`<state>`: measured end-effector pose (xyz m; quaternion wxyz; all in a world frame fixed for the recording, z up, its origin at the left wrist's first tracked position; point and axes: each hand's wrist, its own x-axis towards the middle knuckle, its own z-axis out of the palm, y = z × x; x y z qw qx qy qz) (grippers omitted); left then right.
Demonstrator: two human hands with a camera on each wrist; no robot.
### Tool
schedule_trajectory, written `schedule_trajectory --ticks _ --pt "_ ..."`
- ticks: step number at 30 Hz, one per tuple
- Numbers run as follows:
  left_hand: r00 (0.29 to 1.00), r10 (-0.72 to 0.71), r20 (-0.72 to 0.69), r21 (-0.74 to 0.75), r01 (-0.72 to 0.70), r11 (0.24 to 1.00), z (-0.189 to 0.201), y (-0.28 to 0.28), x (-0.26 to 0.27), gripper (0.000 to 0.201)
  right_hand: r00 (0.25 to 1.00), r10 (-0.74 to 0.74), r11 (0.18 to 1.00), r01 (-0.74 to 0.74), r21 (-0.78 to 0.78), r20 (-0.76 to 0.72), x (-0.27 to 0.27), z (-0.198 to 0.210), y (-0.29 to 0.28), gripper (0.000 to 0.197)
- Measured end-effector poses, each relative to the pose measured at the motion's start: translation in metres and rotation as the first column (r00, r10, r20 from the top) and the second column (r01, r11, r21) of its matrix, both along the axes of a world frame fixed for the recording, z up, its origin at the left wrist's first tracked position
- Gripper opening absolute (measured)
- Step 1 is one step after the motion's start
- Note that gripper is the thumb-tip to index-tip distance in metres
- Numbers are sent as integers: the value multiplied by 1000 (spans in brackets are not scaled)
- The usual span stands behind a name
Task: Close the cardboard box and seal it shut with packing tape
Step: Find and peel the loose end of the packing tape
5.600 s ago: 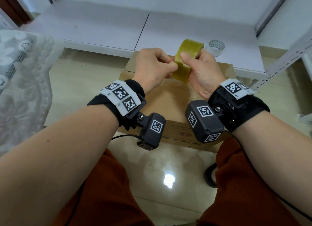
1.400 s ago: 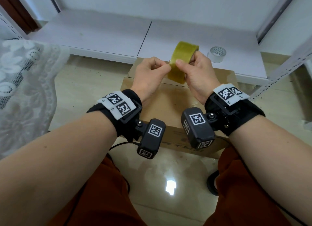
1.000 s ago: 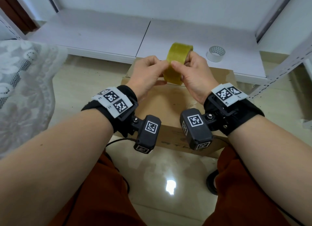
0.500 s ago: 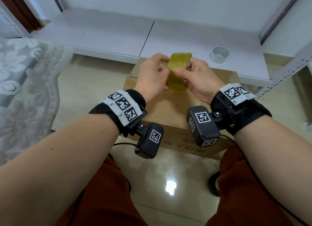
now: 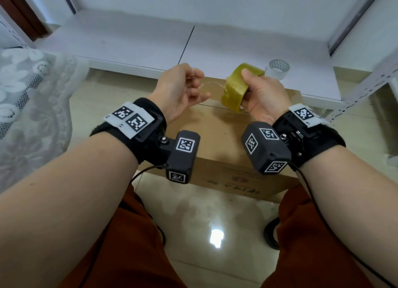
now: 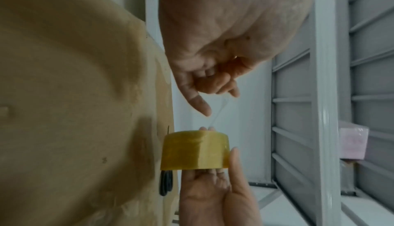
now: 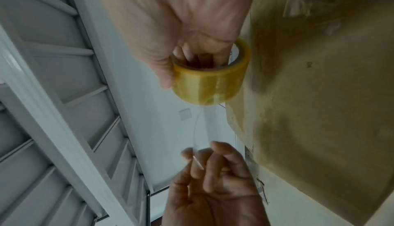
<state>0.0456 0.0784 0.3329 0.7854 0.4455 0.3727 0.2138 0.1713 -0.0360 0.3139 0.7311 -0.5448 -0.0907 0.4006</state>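
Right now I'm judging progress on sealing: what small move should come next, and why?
Probably lower the pulled strip onto the cardboard box. The left hand pinches its free end, the right hand holds the tape roll, and both are above the box.

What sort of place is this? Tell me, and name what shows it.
Probably a storeroom or packing corner in a plain indoor room. A brown cardboard box sits on a glossy tiled floor, grey perforated metal shelving stands at the right, and a spare clear tape roll lies on a low white platform.
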Motion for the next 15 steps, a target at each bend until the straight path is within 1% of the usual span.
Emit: schedule_trajectory --ticks 2,3,4,5,6,7,8,10,12,13,15 --pt "990 -80 -118 122 95 988 -2 -4 1 21 1000 -5 1000 5 -11 -2 -1 0 2 20" --pt "984 -79 -161 198 111 974 -4 -6 2 19 1000 -4 1000 4 -13 0 -1 0 3 23" --pt "980 -52 -193 304 110 946 -7 -6 3 14 1000 -5 1000 5 -15 3 -2 -1 4 26" --pt "974 -20 -224 433 118 893 -9 -7 2 12 1000 -5 1000 5 -17 6 -1 -2 5 29" --pt "967 5 -254 564 144 813 -12 -5 2 25 1000 -3 1000 3 -16 9 -1 -2 5 30" --pt "962 3 -272 663 185 725 -15 -5 2 41 1000 4 1000 -4 -7 6 -2 -2 5 28" --pt "958 -17 -287 731 231 642 -17 -6 2 53 1000 17 1000 -17 5 -2 -2 -2 5 27" --pt "958 -47 -284 822 268 503 -19 -12 2 60 999 43 999 -43 24 -16 -3 -2 5 26" --pt "963 7 -270 902 250 351 -25 -14 4 63 999 51 998 -50 25 -12 -3 -3 4 27" --pt "960 49 -276 923 250 293 -28 -13 6 64 999 52 998 -52 23 -4 -2 -2 4 27" --pt "937 130 -323 923 282 261 -29 -11 6 66 999 47 999 -47 2 6 -1 -1 3 26"
